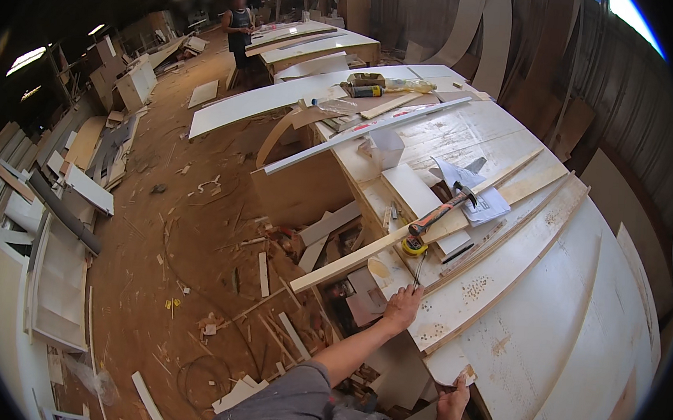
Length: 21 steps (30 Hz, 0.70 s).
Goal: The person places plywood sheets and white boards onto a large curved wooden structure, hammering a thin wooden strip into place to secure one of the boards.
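Note:
My left hand (401, 308) is closed at the left edge of the workbench, on a thin item just below a yellow tape measure (413, 247); I cannot make out what it is. My right hand (453, 398) grips the chipped corner of a white board piece (449, 361) at the lower right. A hammer (442, 212) with an orange and black handle lies above the tape, near printed papers (487, 205). A long pale wood strip (340, 266) juts past the bench's edge. Long white boards (503, 284) with wooden edges cover the bench beside my hands.
A person (237, 39) stands at a farther bench (316, 52). Offcuts and cables litter the dirt floor (170, 245). Stacked panels (76, 192) line the left side. Bottles (396, 85) and a long white strip (365, 134) lie on my bench. Tall sheets (489, 33) lean on the back wall.

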Tool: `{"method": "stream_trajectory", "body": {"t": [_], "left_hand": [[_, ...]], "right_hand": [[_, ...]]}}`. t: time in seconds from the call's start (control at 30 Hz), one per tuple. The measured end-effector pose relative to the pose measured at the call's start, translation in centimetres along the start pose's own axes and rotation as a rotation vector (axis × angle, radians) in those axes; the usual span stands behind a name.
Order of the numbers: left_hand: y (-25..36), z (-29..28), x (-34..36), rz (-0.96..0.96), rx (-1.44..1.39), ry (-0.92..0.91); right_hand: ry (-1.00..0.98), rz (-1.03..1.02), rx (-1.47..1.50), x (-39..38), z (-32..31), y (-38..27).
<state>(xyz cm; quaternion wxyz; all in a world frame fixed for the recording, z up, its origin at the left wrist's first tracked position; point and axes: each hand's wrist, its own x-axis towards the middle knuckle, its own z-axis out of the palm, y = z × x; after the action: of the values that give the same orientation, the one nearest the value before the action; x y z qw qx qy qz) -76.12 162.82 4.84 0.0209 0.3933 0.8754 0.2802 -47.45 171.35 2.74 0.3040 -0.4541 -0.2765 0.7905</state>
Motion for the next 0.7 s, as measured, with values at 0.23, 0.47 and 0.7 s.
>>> {"method": "stream_trajectory", "body": {"t": [0.23, 0.47, 0.7], "left_hand": [[1.2, 1.2, 0.1, -0.232, -0.413, -0.338], [0.2, -3.2, 1.1, -0.010, -0.386, -0.208], [-2.3, -9.8, 13.1, 0.197, -0.035, 0.310]], "right_hand": [[-0.227, -0.541, -0.550, -9.7, 13.1, -12.4], [-0.169, -0.769, -0.653, -7.9, 18.1, -11.7], [-0.319, -0.788, -0.557, -4.8, 17.2, -10.0]]}}
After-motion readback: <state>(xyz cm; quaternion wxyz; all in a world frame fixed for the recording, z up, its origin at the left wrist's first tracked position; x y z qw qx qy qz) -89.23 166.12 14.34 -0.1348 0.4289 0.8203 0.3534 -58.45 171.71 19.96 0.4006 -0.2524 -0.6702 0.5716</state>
